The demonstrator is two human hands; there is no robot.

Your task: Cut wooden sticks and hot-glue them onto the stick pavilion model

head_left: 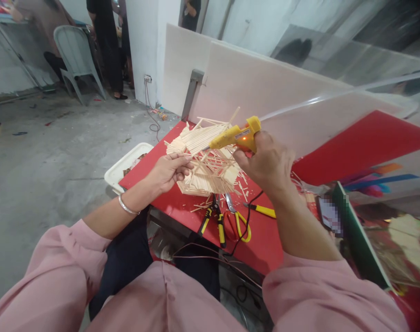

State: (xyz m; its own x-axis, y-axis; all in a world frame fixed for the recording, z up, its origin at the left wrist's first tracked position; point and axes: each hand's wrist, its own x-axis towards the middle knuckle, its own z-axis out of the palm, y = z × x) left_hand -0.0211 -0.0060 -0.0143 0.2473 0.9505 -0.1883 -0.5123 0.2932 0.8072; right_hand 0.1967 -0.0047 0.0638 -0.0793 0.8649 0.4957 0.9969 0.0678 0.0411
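Note:
My right hand (270, 161) is wrapped round the grip of a yellow glue gun (230, 137) with a small orange light on its side. A long clear glue stick (311, 100) sticks out from its back. The nozzle points left, close to the fingertips of my left hand (171, 171). Those fingers are pinched on what looks like a thin wooden stick at the edge of a slatted stick structure (210, 177). Its sticks cross at many angles, and the gun covers part of it. Underneath lies a red tabletop (261, 246).
Pliers with black and yellow handles (215, 219), scissors (237, 221) and a yellow-handled cutter (261, 210) lie near the front edge. A black cord hangs from the gun. White boards (261, 78) lean behind; a white tub (127, 161) stands left. People are in the background.

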